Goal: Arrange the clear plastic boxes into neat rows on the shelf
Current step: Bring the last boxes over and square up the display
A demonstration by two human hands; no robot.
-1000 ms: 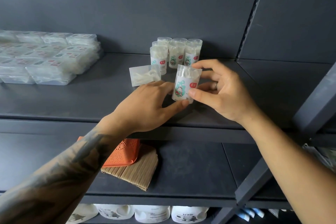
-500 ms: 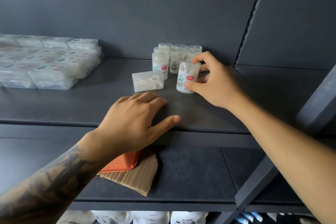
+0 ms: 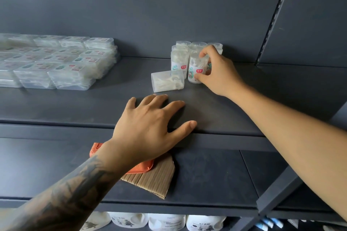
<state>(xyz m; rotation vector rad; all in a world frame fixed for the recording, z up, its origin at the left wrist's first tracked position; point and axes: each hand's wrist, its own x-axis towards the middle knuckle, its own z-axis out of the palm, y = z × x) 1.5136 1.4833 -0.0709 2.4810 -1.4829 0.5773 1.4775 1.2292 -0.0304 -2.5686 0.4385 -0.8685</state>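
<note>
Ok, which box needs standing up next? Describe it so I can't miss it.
On the upper dark shelf, look at the cluster of upright clear tubs near the back wall. Just in front of them, left of the right hand, is the tipped box, the only one lying on its side.

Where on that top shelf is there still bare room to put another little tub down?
Bare shelf lies right of the right hand, out to the upright. Another bare strip runs between the flat boxes and the fallen tub. It is crowded around the standing tubs at the back and in front, where the left hand rests.
</note>
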